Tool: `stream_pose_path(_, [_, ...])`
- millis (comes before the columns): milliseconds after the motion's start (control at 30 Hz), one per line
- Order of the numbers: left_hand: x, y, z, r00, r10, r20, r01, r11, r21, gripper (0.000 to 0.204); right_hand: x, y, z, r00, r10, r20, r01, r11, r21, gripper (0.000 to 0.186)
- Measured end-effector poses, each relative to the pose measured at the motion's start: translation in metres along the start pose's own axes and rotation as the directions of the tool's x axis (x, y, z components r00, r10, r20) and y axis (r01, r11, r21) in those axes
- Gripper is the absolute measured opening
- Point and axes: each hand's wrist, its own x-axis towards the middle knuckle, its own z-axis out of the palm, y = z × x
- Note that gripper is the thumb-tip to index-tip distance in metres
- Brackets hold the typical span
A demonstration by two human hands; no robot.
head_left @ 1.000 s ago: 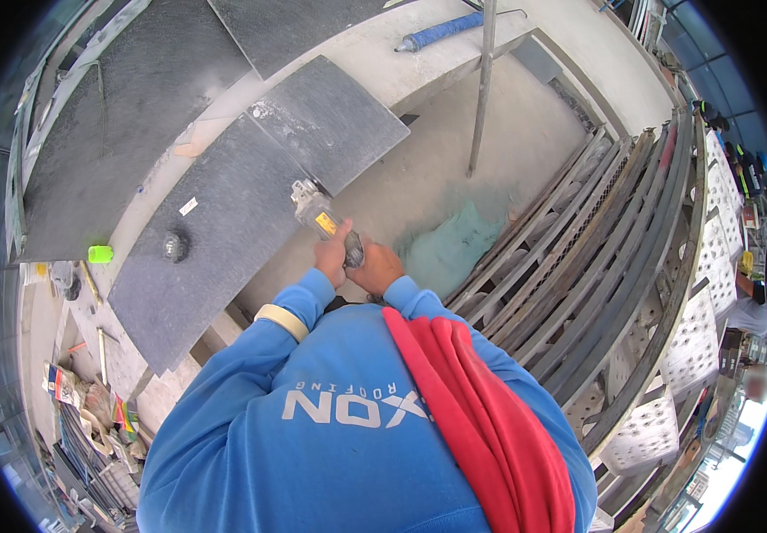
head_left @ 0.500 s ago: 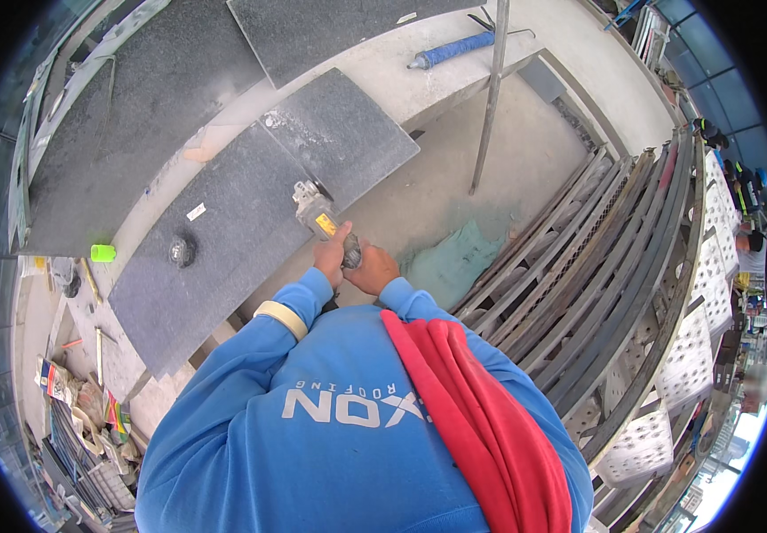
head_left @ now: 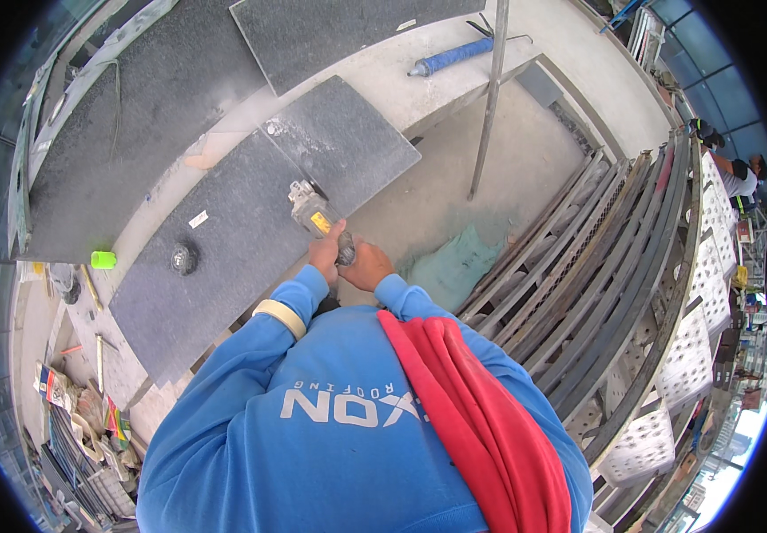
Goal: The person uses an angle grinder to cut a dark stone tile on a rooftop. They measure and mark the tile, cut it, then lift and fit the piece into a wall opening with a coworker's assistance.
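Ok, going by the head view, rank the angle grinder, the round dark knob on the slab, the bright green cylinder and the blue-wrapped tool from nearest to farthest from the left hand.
1. Angle grinder: gripped by the left hand, just above it.
2. Round dark knob: left of the hand, on the grey stone slab.
3. Bright green cylinder: further left, past the slab's edge.
4. Blue-wrapped tool: far up and right, on the concrete ledge.
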Motion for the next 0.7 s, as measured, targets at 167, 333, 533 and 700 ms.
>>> stream_pose_path(167, [0.001, 0.009, 0.0, 1.0, 0.005, 0.02, -0.005, 1.0, -0.017, 0.059, 0.01, -0.002, 0.004, 0.999, -0.034, -0.013, 0.034, 0.999, 0.013, 0.054])
stream_pose_path(333, [-0.008, 0.026, 0.003, 0.998, 0.036, 0.047, -0.035, 0.999, -0.017, 0.059, 0.018, -0.008, 0.004, 0.999, -0.033, -0.028, 0.033, 0.999, 0.028, 0.052])
stream_pose_path(533, [-0.015, 0.014, 0.003, 0.998, 0.027, 0.049, -0.026, 0.999, -0.022, 0.052, 0.001, -0.01, -0.004, 1.0, 0.016, -0.003, -0.016, 1.0, 0.002, 0.055])
stream_pose_path(700, [-0.023, -0.01, 0.004, 0.999, -0.006, 0.048, 0.007, 1.0, -0.022, 0.044, -0.024, 0.003, -0.007, 0.999, 0.006, -0.041, -0.005, 1.0, 0.023, 0.057])
